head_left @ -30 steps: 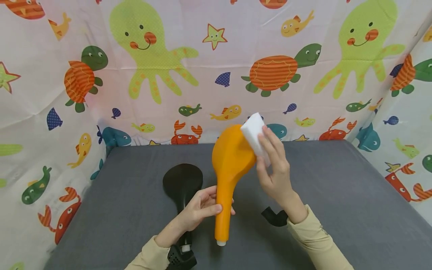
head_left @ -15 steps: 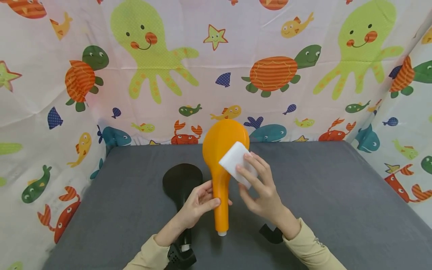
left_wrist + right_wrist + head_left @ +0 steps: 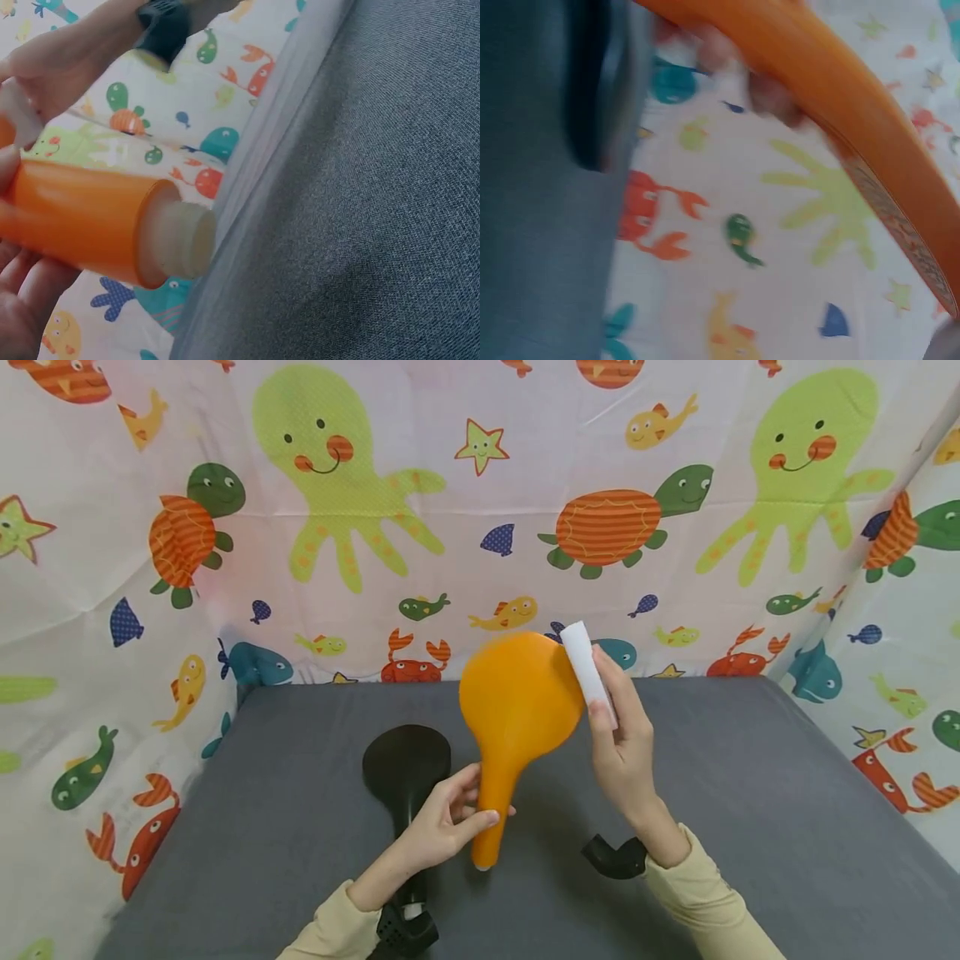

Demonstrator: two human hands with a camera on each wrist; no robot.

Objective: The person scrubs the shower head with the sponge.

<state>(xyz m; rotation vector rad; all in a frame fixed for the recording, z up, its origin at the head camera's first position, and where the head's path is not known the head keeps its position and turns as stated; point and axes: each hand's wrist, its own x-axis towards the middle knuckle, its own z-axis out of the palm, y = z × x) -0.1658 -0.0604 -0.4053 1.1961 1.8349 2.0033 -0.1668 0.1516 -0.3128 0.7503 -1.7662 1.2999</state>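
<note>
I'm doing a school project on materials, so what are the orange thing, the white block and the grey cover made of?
Orange thing: probably plastic with a soft sheen; its outside looks smooth and rigid.
White block: maybe matte foam; it shows no shine, but I can't be sure.
Grey cover: looks like dull woven cloth, because fine thread-like texture shows up close.

Orange paddle-shaped object with a round head (image 3: 520,695): looks like hard plastic, smooth, with a soft shine.
Whitish stepped end piece of this object (image 3: 186,240): plastic-looking, smooth, rather matt.
White rectangular block (image 3: 587,670): foam-like, matt.
Black paddle-shaped object (image 3: 406,766): plastic-looking, smooth, slightly glossy.
Grey flat covering (image 3: 757,777): woven cloth, matt, with a rough grain.
White backdrop with printed sea animals (image 3: 525,468): thin smooth sheet, lightly creased; its exact material I cannot tell.
Beige sleeves (image 3: 705,893): matt cloth, wrinkled.
</note>
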